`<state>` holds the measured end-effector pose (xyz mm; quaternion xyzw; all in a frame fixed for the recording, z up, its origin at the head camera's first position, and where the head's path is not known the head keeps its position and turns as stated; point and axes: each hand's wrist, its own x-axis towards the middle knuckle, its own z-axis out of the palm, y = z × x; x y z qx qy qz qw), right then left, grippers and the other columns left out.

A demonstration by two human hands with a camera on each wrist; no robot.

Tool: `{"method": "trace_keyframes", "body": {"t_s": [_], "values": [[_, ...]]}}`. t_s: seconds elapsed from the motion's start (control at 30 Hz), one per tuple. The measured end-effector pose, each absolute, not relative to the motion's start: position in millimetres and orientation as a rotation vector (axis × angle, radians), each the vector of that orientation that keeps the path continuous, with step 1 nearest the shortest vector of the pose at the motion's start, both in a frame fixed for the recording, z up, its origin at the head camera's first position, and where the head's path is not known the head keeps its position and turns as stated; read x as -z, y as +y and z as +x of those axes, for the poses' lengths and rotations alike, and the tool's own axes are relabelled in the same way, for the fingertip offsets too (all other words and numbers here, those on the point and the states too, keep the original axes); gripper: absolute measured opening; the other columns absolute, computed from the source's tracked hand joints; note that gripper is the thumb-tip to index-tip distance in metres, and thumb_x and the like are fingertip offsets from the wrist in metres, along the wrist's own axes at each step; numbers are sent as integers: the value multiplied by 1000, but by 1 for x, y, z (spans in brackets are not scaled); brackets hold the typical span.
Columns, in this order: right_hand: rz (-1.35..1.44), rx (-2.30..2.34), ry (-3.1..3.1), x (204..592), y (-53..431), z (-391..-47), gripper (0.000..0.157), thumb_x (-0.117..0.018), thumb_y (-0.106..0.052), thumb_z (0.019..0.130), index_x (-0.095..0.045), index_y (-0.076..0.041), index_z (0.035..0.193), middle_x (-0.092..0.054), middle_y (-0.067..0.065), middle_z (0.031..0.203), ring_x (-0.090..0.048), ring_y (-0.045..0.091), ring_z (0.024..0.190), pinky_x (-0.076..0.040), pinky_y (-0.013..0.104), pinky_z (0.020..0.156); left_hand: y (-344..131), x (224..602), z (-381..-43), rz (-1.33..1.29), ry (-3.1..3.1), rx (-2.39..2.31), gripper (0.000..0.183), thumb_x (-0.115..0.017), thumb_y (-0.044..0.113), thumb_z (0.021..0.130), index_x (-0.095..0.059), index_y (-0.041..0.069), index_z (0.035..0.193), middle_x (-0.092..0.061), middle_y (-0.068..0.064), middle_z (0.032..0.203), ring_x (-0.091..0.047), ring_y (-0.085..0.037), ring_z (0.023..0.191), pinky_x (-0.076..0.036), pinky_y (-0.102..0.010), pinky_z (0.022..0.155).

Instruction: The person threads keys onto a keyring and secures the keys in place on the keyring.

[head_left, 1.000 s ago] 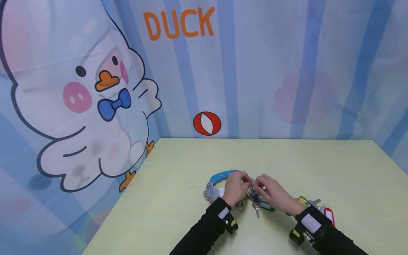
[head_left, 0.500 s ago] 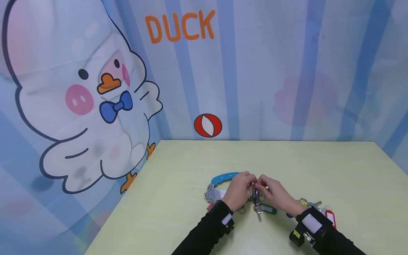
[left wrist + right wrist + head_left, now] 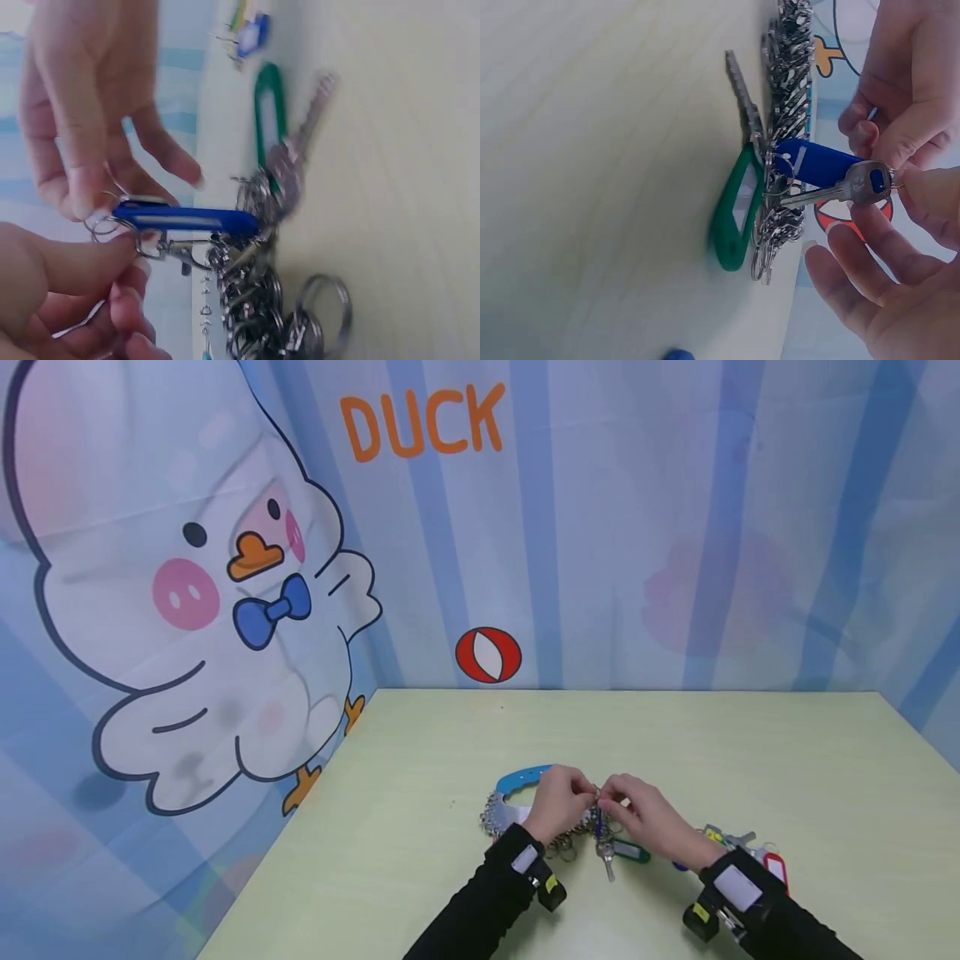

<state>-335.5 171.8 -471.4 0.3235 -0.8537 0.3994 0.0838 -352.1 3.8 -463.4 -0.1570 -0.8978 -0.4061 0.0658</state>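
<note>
In the head view, my left hand (image 3: 558,802) and right hand (image 3: 648,814) meet fingertip to fingertip above the table. Between them hang a silver key (image 3: 868,182) and a blue key tag (image 3: 184,220) on a thin wire ring (image 3: 109,227). The right thumb and forefinger pinch that ring. Thumb and forefinger of the left hand pinch a small metal clasp (image 3: 180,251) beside it; exact contact is partly hidden by the fingers. Below lies a band with a blue strap (image 3: 521,778) and a metal plate, crowded with clasps and rings. A green key tag (image 3: 739,210) with a key lies against its right end.
Right of the hands, partly behind the right wrist, lies a group of keys with a yellow tag (image 3: 712,833), a red tag (image 3: 776,866) and a blue tag (image 3: 253,34). The pale table (image 3: 450,735) ends at a printed duck curtain (image 3: 615,527).
The left hand shifted right and its wrist turned, then it came back left. The right hand stayed nearly in place. The blue tag and key now hang between the fingertips, slightly lower than before.
</note>
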Motion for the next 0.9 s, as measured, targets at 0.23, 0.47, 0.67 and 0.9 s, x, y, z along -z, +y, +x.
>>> {"method": "trace_keyframes", "body": {"t_s": [0.23, 0.47, 0.67, 0.9], "values": [[826, -1322, -2609, 471, 173, -338, 9, -52, -11, 99, -53, -8, 91, -60, 6, 85, -55, 10, 77, -47, 21, 65, 5, 458, -347, -621, -2720, 1060, 7, -68, 3, 86, -71, 6, 81, -68, -4, 76, -52, -2, 64, -41, -13, 59], [883, -1320, -2611, 471, 175, -339, 8, -52, -11, 98, -54, -7, 91, -58, 4, 84, -53, 7, 76, -46, 22, 64, 7, 459, -348, -564, -2712, 1043, 7, -69, 4, 86, -73, 6, 80, -69, -3, 74, -52, -1, 63, -41, -13, 58], [878, -1445, -2668, 466, 175, -337, 14, -48, -16, 101, -53, -4, 95, -59, 8, 92, -56, 11, 87, -52, 28, 72, 2, 459, -350, -510, -2726, 1260, 6, -67, 6, 87, -69, 4, 81, -67, -5, 76, -51, -1, 62, -42, -15, 58], [578, -1936, -2728, 465, 174, -340, 28, -38, -23, 105, -44, 3, 103, -52, 12, 93, -55, 19, 83, -52, 35, 73, -1, 465, -349, -625, -2792, 1447, 3, -60, 8, 91, -59, 5, 92, -64, -7, 93, -56, -3, 76, -45, -18, 65]]}}
